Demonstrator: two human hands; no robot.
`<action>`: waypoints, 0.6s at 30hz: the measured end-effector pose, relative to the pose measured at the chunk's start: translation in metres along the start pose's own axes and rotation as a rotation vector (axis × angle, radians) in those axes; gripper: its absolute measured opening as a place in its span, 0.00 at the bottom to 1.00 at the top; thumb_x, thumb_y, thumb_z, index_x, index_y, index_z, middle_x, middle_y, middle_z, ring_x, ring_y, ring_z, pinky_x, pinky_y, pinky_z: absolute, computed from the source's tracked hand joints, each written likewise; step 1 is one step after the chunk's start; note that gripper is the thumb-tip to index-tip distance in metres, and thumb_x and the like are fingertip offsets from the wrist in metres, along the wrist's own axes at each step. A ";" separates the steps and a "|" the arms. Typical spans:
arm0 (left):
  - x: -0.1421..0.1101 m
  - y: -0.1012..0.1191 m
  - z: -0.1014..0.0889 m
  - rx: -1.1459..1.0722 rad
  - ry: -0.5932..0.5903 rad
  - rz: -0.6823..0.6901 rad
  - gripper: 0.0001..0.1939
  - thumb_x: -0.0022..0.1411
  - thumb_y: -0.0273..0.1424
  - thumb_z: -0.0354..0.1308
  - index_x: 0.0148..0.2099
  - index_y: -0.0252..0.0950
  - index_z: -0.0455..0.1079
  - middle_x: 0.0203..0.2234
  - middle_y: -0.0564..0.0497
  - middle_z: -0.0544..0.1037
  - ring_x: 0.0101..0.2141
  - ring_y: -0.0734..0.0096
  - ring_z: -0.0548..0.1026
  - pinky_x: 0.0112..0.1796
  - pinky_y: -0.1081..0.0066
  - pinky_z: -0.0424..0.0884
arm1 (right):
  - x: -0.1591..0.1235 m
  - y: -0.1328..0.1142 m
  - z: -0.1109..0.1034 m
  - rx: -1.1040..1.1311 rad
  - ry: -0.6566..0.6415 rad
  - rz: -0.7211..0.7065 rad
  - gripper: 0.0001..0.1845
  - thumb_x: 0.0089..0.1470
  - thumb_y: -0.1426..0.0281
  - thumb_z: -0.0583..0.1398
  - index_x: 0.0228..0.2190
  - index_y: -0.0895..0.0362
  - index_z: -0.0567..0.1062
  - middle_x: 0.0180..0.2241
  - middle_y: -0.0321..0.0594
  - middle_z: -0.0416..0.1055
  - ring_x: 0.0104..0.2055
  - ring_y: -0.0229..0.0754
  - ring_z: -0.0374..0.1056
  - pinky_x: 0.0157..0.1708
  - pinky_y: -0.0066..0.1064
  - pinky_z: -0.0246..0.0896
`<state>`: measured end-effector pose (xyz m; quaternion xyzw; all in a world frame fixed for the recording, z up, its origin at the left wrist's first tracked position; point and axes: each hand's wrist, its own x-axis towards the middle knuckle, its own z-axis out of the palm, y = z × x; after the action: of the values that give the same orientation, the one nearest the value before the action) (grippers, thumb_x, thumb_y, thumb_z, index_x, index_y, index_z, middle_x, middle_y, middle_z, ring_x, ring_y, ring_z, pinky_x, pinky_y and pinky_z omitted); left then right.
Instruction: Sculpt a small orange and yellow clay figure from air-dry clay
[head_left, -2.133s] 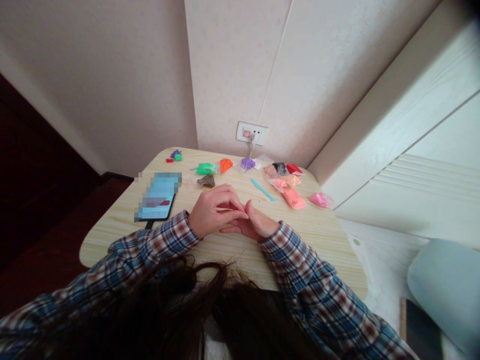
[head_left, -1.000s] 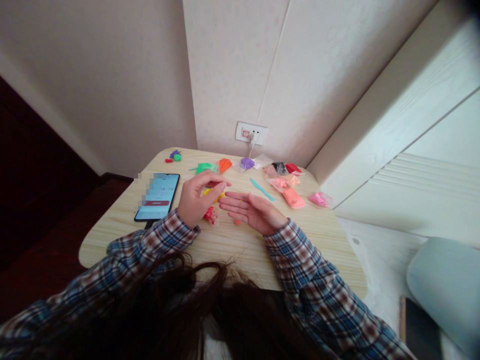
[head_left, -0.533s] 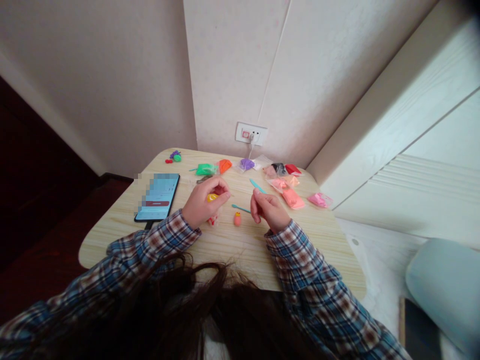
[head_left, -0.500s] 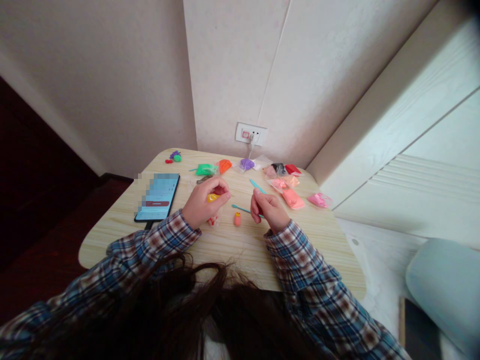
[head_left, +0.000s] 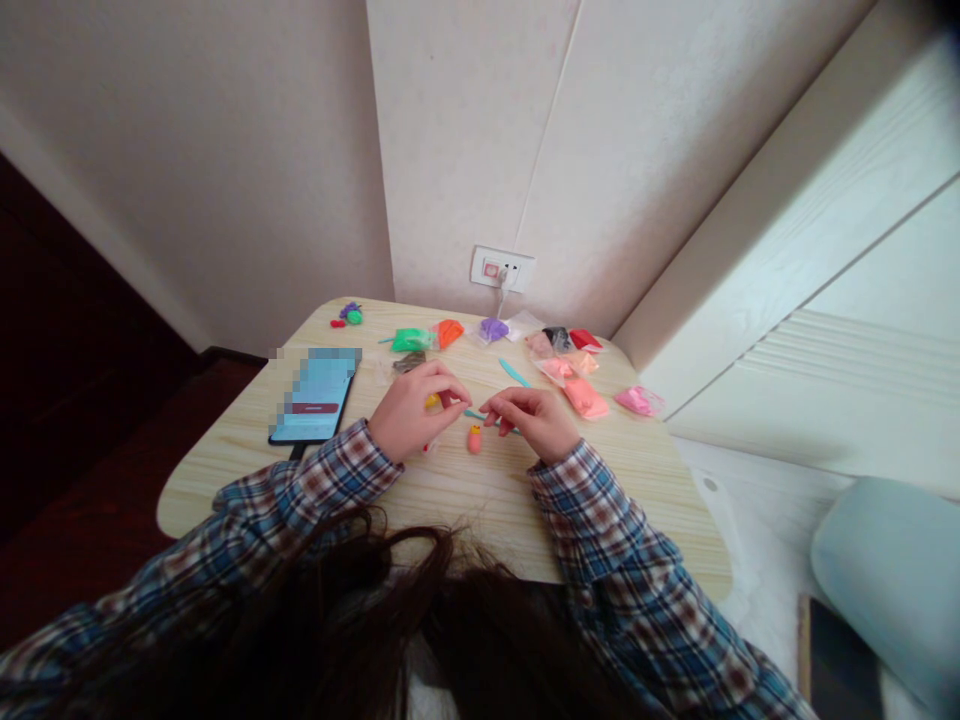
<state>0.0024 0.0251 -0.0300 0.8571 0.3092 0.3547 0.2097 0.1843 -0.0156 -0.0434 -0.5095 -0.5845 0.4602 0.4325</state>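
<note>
One pink figure with a yellow top [head_left: 475,440] sits on the counter [head_left: 487,495], nearside of the gap between left hand [head_left: 417,412] and right hand [head_left: 537,420]. Each grip is narrow; whether either holds anything, I cannot tell. Just beyond the figure lies a teal tool [head_left: 472,414].

Pale wood-grain counter [head_left: 465,498], colourfully strewn

A phone [head_left: 319,400] lies at the left, with small purple, green and red pieces [head_left: 354,318] beyond it at the far corner. Along the far side sit a green packet [head_left: 411,340], an orange packet [head_left: 450,333] and a purple packet [head_left: 493,329]. To their right, a black packet [head_left: 558,338], a red packet [head_left: 585,341] and a coral packet [head_left: 586,398] cluster; a pink packet [head_left: 637,400] lies near the right edge. Mid-counter are a blue knife-shaped tool [head_left: 513,371], a thin blue stick [head_left: 472,413] and a small pink-and-yellow figure [head_left: 475,441].
</note>
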 end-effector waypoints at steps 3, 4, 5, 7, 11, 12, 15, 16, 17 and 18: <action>0.000 -0.001 0.000 -0.015 0.006 -0.019 0.02 0.52 0.27 0.59 0.29 0.33 0.73 0.27 0.53 0.70 0.26 0.77 0.70 0.33 0.74 0.67 | -0.001 0.001 -0.001 -0.061 0.025 -0.006 0.29 0.43 0.44 0.55 0.21 0.59 0.71 0.18 0.37 0.69 0.19 0.32 0.61 0.22 0.27 0.58; 0.000 -0.001 0.000 -0.021 0.007 -0.024 0.03 0.52 0.27 0.60 0.28 0.33 0.72 0.27 0.53 0.70 0.25 0.77 0.70 0.32 0.74 0.67 | -0.001 0.002 -0.001 -0.103 0.041 -0.011 0.29 0.46 0.45 0.53 0.19 0.59 0.69 0.17 0.37 0.68 0.19 0.32 0.61 0.22 0.27 0.57; 0.000 -0.001 0.000 -0.025 0.007 -0.028 0.04 0.51 0.28 0.61 0.28 0.33 0.72 0.27 0.53 0.70 0.25 0.77 0.70 0.32 0.73 0.67 | -0.001 0.003 -0.002 -0.155 0.062 -0.020 0.28 0.48 0.46 0.51 0.17 0.58 0.67 0.16 0.36 0.66 0.18 0.32 0.61 0.22 0.27 0.57; 0.000 -0.001 -0.001 -0.024 0.011 -0.026 0.05 0.52 0.30 0.61 0.27 0.33 0.71 0.27 0.52 0.71 0.26 0.75 0.70 0.32 0.73 0.67 | -0.002 0.003 -0.003 -0.271 0.115 -0.048 0.27 0.52 0.49 0.49 0.15 0.56 0.64 0.14 0.34 0.64 0.18 0.32 0.60 0.23 0.26 0.55; 0.000 0.001 -0.001 -0.006 -0.004 -0.011 0.07 0.55 0.30 0.57 0.27 0.33 0.72 0.26 0.51 0.72 0.28 0.73 0.71 0.34 0.72 0.67 | -0.002 0.004 -0.004 -0.343 0.184 -0.067 0.18 0.52 0.57 0.51 0.18 0.55 0.60 0.13 0.30 0.60 0.17 0.32 0.56 0.20 0.26 0.51; 0.000 0.002 -0.001 -0.003 -0.011 -0.009 0.07 0.55 0.29 0.57 0.27 0.33 0.72 0.25 0.51 0.72 0.28 0.73 0.71 0.33 0.72 0.67 | -0.002 0.004 -0.004 -0.321 0.182 -0.059 0.15 0.51 0.58 0.52 0.20 0.54 0.60 0.13 0.29 0.59 0.16 0.32 0.56 0.19 0.26 0.50; 0.000 0.001 0.000 0.018 -0.006 -0.009 0.07 0.55 0.29 0.57 0.26 0.33 0.71 0.24 0.52 0.70 0.26 0.74 0.70 0.32 0.73 0.66 | -0.001 0.004 -0.002 -0.260 0.160 -0.054 0.10 0.48 0.61 0.54 0.23 0.55 0.62 0.15 0.28 0.58 0.16 0.31 0.56 0.18 0.25 0.50; 0.000 0.001 0.000 0.024 -0.003 -0.009 0.07 0.54 0.30 0.58 0.26 0.33 0.71 0.24 0.53 0.70 0.26 0.74 0.70 0.31 0.73 0.66 | -0.001 0.005 -0.002 -0.251 0.153 -0.056 0.10 0.47 0.62 0.55 0.24 0.55 0.63 0.15 0.28 0.58 0.16 0.31 0.56 0.18 0.25 0.50; 0.000 0.000 0.000 0.025 -0.002 -0.008 0.06 0.53 0.30 0.59 0.26 0.33 0.71 0.24 0.53 0.70 0.25 0.75 0.70 0.31 0.73 0.66 | 0.000 0.005 -0.001 -0.245 0.147 -0.054 0.10 0.46 0.61 0.56 0.24 0.55 0.64 0.16 0.28 0.59 0.17 0.31 0.56 0.18 0.25 0.50; 0.000 -0.001 0.000 0.022 -0.004 -0.007 0.05 0.52 0.30 0.60 0.27 0.33 0.71 0.24 0.53 0.70 0.25 0.75 0.70 0.31 0.73 0.67 | 0.000 0.005 -0.001 -0.242 0.139 -0.049 0.10 0.45 0.61 0.56 0.24 0.55 0.66 0.16 0.29 0.59 0.17 0.31 0.56 0.18 0.25 0.50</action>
<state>0.0023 0.0255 -0.0307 0.8590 0.3158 0.3487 0.2019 0.1864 -0.0152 -0.0484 -0.5743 -0.6165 0.3392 0.4183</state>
